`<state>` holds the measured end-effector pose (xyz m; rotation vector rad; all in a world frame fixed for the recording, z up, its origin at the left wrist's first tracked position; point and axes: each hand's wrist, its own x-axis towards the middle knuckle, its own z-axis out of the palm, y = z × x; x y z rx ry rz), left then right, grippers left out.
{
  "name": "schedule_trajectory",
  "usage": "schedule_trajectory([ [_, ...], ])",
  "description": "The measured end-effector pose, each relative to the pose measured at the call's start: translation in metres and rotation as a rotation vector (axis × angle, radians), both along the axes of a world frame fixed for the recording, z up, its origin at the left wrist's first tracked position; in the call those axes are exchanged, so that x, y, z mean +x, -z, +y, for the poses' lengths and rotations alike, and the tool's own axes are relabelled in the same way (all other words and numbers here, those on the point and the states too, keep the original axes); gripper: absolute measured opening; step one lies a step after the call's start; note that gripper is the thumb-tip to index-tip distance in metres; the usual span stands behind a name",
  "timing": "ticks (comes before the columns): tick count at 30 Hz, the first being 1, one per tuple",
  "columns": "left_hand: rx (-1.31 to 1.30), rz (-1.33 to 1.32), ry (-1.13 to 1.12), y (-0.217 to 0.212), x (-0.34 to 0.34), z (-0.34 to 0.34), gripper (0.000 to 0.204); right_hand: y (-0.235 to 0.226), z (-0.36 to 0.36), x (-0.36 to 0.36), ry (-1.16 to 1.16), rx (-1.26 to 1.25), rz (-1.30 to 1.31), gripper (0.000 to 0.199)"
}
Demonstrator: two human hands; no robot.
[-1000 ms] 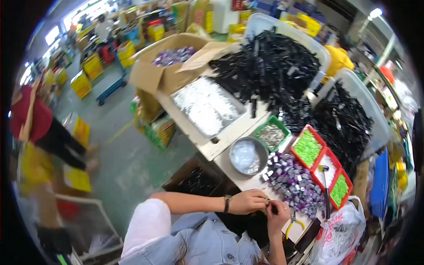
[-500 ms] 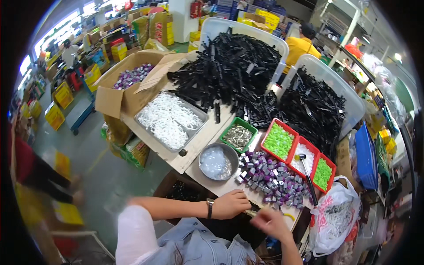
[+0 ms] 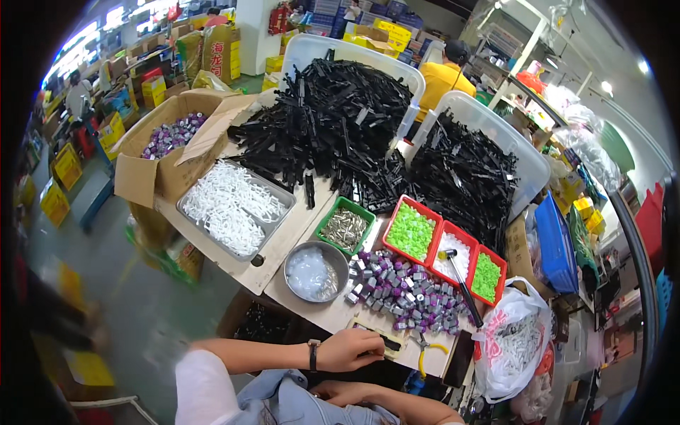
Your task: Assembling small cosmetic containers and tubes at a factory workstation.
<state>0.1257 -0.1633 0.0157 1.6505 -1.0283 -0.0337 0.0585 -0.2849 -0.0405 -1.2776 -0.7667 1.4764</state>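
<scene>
My left hand (image 3: 352, 349), with a watch on the wrist, rests at the table's front edge. Its fingers are bent and pressed together; what they grip, if anything, is hidden. By its fingertips a short black strip (image 3: 390, 343) lies on a small pale block (image 3: 375, 332). My right hand (image 3: 346, 392) is lower, close against my shirt, its fingers curled and partly hidden. Beside the block lie yellow-handled pliers (image 3: 423, 352). Beyond my left hand spreads a pile of silver and purple small metal blocks (image 3: 411, 294).
A round metal bowl (image 3: 292, 287), a green tray (image 3: 369, 225) of metal pins and red trays (image 3: 437, 249) of green and white bits stand behind. A hammer (image 3: 464, 289) lies across them. Beyond are black strips (image 3: 333, 120); a white plastic bag (image 3: 520, 297) hangs right.
My right hand has drawn back from the table edge to my shirt. The pliers and pale block now show fully. The whole view has shifted, so the table sits further left.
</scene>
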Motion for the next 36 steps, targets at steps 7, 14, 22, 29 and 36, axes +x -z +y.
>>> schedule_trajectory([
  [7,-0.019,0.076,0.036,0.001,-0.001,-0.001,0.013,0.032,0.017,-0.003,-0.101,-0.011,0.063,0.051],
  [14,-0.028,0.025,0.096,0.001,-0.010,-0.010,0.011,0.032,0.026,-0.001,-0.102,-0.028,0.087,0.051],
  [22,0.010,0.060,0.164,0.001,-0.019,-0.014,0.011,0.035,0.026,-0.005,-0.108,-0.035,0.088,0.052],
  [29,0.004,0.121,0.221,0.001,-0.024,-0.027,0.010,0.032,0.013,-0.007,-0.068,-0.043,0.054,0.053],
  [36,-0.057,-0.075,0.380,-0.002,-0.045,-0.062,0.008,0.043,-0.042,-0.012,-0.005,-0.141,0.048,0.054],
])
